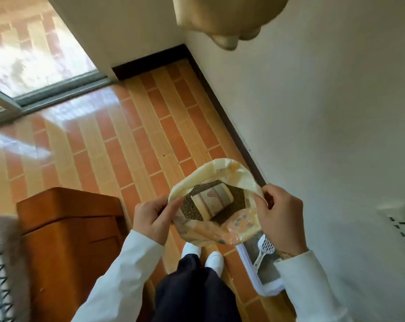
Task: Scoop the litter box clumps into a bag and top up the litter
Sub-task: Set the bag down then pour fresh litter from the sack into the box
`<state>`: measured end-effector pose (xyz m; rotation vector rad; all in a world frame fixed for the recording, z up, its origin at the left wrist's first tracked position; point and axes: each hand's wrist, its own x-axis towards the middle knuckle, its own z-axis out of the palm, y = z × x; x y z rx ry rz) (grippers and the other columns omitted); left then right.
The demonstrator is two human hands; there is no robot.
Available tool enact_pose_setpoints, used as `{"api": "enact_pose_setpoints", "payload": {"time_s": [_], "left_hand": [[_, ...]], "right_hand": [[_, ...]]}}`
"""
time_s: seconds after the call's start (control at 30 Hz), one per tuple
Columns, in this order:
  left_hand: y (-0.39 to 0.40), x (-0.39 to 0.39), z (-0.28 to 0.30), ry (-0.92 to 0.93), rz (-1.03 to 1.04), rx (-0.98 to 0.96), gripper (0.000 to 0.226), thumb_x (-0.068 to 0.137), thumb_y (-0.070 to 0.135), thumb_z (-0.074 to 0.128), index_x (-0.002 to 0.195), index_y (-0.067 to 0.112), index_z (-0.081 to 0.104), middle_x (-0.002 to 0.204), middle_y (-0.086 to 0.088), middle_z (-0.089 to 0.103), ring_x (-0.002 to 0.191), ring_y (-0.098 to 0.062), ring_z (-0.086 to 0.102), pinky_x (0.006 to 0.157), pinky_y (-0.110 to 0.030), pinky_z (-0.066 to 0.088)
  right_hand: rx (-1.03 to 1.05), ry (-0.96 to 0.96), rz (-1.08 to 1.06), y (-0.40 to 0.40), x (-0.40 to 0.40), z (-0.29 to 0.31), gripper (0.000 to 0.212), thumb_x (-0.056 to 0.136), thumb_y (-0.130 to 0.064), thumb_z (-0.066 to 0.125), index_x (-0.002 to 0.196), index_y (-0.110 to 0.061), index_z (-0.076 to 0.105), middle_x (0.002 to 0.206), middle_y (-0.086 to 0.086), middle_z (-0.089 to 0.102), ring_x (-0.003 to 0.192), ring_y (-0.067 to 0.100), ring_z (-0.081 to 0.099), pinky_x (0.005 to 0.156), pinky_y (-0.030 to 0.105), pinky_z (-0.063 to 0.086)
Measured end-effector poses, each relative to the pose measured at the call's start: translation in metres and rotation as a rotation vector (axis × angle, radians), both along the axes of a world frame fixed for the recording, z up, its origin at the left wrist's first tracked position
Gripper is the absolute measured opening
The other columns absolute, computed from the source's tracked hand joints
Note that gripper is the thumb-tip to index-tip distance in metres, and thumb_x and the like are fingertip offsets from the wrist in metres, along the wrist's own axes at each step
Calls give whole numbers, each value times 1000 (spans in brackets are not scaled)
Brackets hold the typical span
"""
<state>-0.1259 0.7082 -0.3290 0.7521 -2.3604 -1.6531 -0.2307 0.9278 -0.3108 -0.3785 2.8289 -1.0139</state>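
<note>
Both hands are up in front of the body, white sleeves reaching forward, spreading the mouth of a pale yellow bag (220, 173). The left hand (153, 217) pinches the near-left rim, thumb on top and fingers curled beneath the plastic. The right hand (281, 219) grasps the right rim, fingers curled over the edge. Inside the bag lies dark granular litter (187, 203), and on it rests a beige cylinder (212, 202), tilted on its side, with striped bands; the print on it and the spotted pattern on the bag's near side are too blurred to read.

Down below, past the right wrist, the litter box (270, 290) sits on the tiled floor (131, 140) against the wall, and a white slotted scoop (264, 249) lies in it. White shoes (203, 254) stand just left of the box. A wooden cabinet (69, 233) stands at the left, a power strip (398, 228) at the far right, and a sliding glass door (32, 49) at top left.
</note>
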Motion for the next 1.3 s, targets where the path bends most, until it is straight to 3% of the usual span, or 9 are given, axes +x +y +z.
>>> {"api": "enact_pose_setpoints", "payload": {"time_s": [0.17,0.4,0.5,0.6,0.67,0.87,1.1,1.2,1.3], "left_hand": [[-10,26,118,29,38,34,53,75,50,55,62,0,64,46,-17,48,45,-14,40,45,-35,31],[-20,55,204,42,176,101,32,67,48,60,64,18,69,47,-3,61,48,-21,54,50,-44,44],[-25,65,216,41,231,116,35,65,48,62,60,15,70,49,-14,61,49,-31,54,51,-48,46],[-33,71,225,21,265,108,22,63,47,62,55,30,73,49,-1,64,52,-25,59,55,-44,50],[-41,72,229,18,306,145,15,61,48,63,57,36,73,51,3,66,59,-33,63,61,-50,53],[-82,58,239,26,382,146,28,78,25,67,50,31,70,49,6,63,57,-25,58,61,-40,47],[-182,20,236,30,425,79,23,63,51,60,53,32,70,43,8,56,55,-21,52,58,-48,49],[-242,-5,235,18,389,56,23,66,49,60,57,31,70,44,7,56,51,-17,50,57,-45,48],[-307,-33,237,-8,324,19,36,64,55,55,58,23,70,45,5,56,49,-14,50,56,-43,48]], "right_hand": [[-4,25,36,-8,23,119,17,85,-18,70,71,-14,61,60,-12,52,51,-1,50,47,3,33],[-36,50,95,-23,43,206,15,85,-19,70,74,-10,64,62,-8,55,52,-1,49,53,4,32],[-46,29,124,-30,45,217,15,85,-22,69,77,-10,66,65,-7,58,55,-1,52,53,7,34],[-55,7,162,-40,43,223,16,86,-26,68,81,-10,67,68,-4,62,58,3,55,54,10,39],[-59,7,197,-51,38,226,16,87,-26,68,81,-12,67,69,-6,63,59,4,55,54,11,41],[-19,5,292,-106,9,231,15,87,-28,66,80,-14,65,70,-5,62,61,4,54,56,10,38],[2,-3,375,-213,-42,234,14,87,-26,66,81,-14,66,72,-4,64,64,4,57,56,7,39],[-2,-17,356,-271,-67,235,14,88,-27,66,79,-16,64,72,-5,64,65,3,58,55,8,40],[-9,-16,307,-331,-92,234,16,88,-28,65,77,-18,64,70,-6,64,64,4,59,53,12,44]]}}
